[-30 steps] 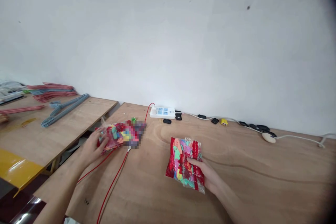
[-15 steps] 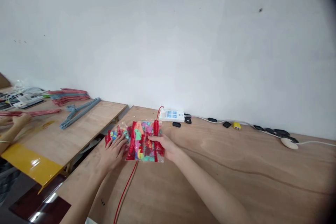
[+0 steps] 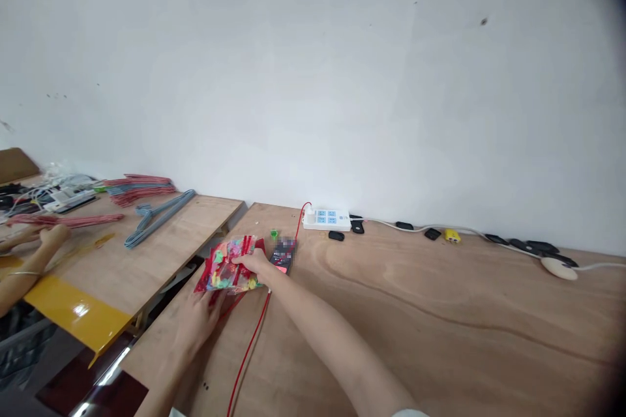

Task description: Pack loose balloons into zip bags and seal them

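Note:
A clear and red plastic bag [image 3: 223, 272] with colourful pieces inside is above the left part of the wooden table. Its right side is pinched by my right hand [image 3: 254, 264]. My left hand [image 3: 199, 316] is at the bag's lower left edge, its fingers partly hidden beneath the bag, so its hold cannot be made out. Red packaging also shows behind the bag. Just right of the bag lies a dark phone [image 3: 283, 255] with a red cable [image 3: 248, 350] by it, and a small green item [image 3: 274, 234] sits behind.
A white power strip [image 3: 327, 219] stands by the wall, with black pieces, a yellow item [image 3: 452, 236] and a white mouse [image 3: 559, 268] rightward. On the left table [image 3: 161, 260] are blue and red hangers [image 3: 159, 216]; another person's hands [image 3: 51, 238] hold hangers.
My right hand has carried the bag left, over where my left hand lay. The phone and green item have come into view. My left hand has shifted lower, under the bag's edge.

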